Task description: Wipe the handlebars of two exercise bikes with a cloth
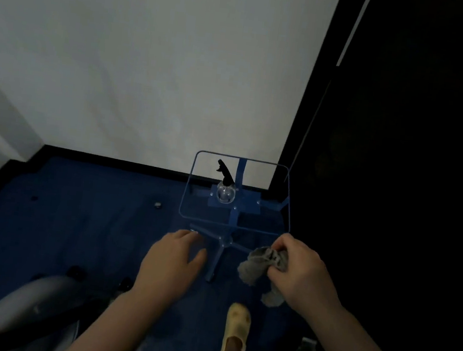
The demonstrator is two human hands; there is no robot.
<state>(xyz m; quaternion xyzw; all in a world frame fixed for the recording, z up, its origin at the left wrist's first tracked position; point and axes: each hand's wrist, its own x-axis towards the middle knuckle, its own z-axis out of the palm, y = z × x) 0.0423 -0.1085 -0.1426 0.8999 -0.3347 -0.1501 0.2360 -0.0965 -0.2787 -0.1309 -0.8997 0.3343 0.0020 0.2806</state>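
My right hand (300, 272) grips a crumpled grey cloth (260, 265), which hangs from my fingers just in front of a small glass-topped table. To the left of the cloth my left hand (171, 263) hovers with fingers straight and holds nothing. At the lower left a grey and white curved body (34, 297) shows, apparently part of an exercise bike. No handlebar is in view.
The glass table (288, 208) has a blue frame and blue crossed legs, and a clear spray bottle (225, 192) with a black trigger stands on it. A white wall is behind, a dark panel on the right. Blue carpet covers the floor. My foot wears a yellow slipper (235, 331).
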